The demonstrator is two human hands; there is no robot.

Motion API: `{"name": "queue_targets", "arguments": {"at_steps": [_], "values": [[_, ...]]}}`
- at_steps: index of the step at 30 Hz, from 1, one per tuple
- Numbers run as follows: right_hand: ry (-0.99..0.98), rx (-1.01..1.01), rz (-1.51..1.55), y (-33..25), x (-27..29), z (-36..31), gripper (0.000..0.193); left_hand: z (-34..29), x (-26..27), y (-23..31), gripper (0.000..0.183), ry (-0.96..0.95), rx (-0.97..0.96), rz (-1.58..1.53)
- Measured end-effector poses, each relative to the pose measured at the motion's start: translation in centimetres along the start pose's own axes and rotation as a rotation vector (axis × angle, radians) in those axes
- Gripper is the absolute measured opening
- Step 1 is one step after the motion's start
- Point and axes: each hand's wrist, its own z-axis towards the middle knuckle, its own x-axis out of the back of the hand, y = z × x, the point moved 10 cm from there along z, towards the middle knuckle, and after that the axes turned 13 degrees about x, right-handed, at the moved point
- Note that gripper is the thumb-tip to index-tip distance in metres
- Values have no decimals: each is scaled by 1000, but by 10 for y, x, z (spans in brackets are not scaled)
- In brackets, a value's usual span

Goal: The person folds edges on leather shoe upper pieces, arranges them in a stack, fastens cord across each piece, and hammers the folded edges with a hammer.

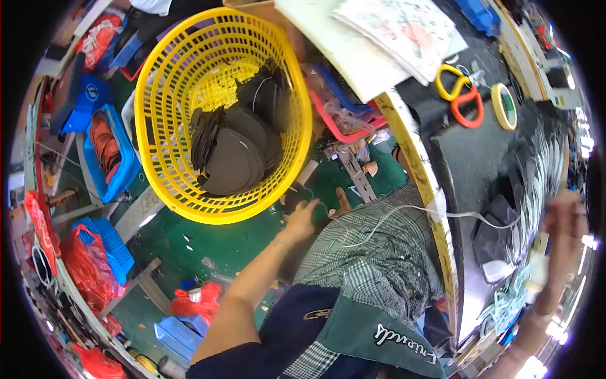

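Just off the near right rim of the yellow basket [151,183], low over the green floor, is my left hand [302,218]. Its fingers are curled together, and a small dark piece shows beside their tips; what they hold is unclear. Inside the basket lies a heap of dark grey flat rounded pieces [233,161]. My right hand [564,218] is raised at the far right, smeared by motion, beyond a row of grey strips [536,167] on the table. A white cord [404,207] runs from my lap across the table edge toward dark pieces [495,230].
Yellow-handled scissors [448,85], an orange ring [467,107] and a tape roll [504,106] lie on the black tabletop [473,148]. Papers [398,31] overhang its far end. Blue bins [110,155] and red bags [91,268] stand left. The table's worn edge [420,167] runs beside my lap.
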Motion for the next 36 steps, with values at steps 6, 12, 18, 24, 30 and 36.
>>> {"name": "queue_targets", "arguments": {"at_steps": [6, 12, 18, 24, 30, 36], "values": [[-528, 1144, 94, -193, -241, 19, 34, -23, 75, 12, 47, -550, 20, -2219], [-508, 1335, 111, -200, -264, 24, 29, -44, 92, -80, 32, 285, 615, -2068], [-194, 1566, 45, -247, -256, 41, 24, -108, 142, -151, 23, 536, 800, -1819], [-493, 1638, -300, -262, -351, 34, 17, -102, 149, -165, 25, 605, 696, -1824], [-413, 1548, -160, -247, -326, 51, 14, -59, 44, -92, 58, -10, 567, -2533], [-368, 1480, -80, -234, -318, 63, 16, -31, 26, -71, 64, 218, 257, -2696]]}}
